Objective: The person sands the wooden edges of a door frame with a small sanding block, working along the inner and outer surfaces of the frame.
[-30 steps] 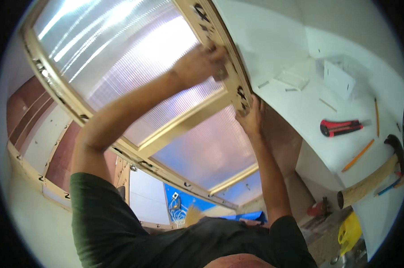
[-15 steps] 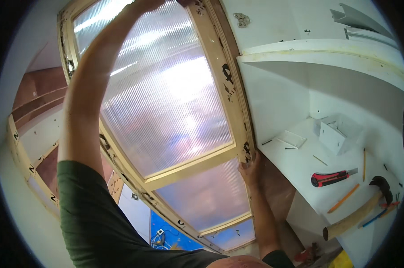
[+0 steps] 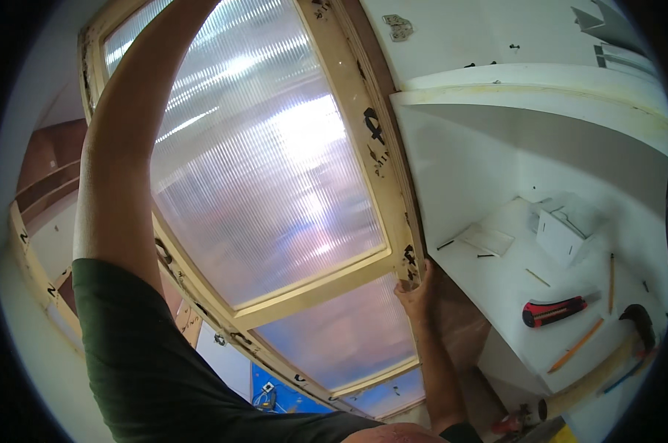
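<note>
A tall cabinet door [image 3: 319,293] with a pale wooden frame and ribbed translucent panels stands tilted before me, next to the white cabinet. Black handwritten marks run along its frame. My right hand [image 3: 417,294] is closed round the door's right edge, beside the rail between the large and lower panels. Across the upper left of the door my left arm [image 3: 124,148] stretches upward; its hand lies beyond the top edge of the view, so its grip is hidden.
On the white cabinet's lower shelf [image 3: 489,288] lie a red utility knife [image 3: 554,311], an orange pencil [image 3: 574,345], a wooden-handled hammer [image 3: 592,384], screws and a small white box [image 3: 561,235]. A metal hinge plate [image 3: 397,28] is fixed above. Another marked wooden frame [image 3: 39,269] stands at left.
The view has shifted slightly. My left arm reaches higher, and its hand, partly seen at the door's top before, has left the picture. My right hand keeps its hold on the door's edge.
</note>
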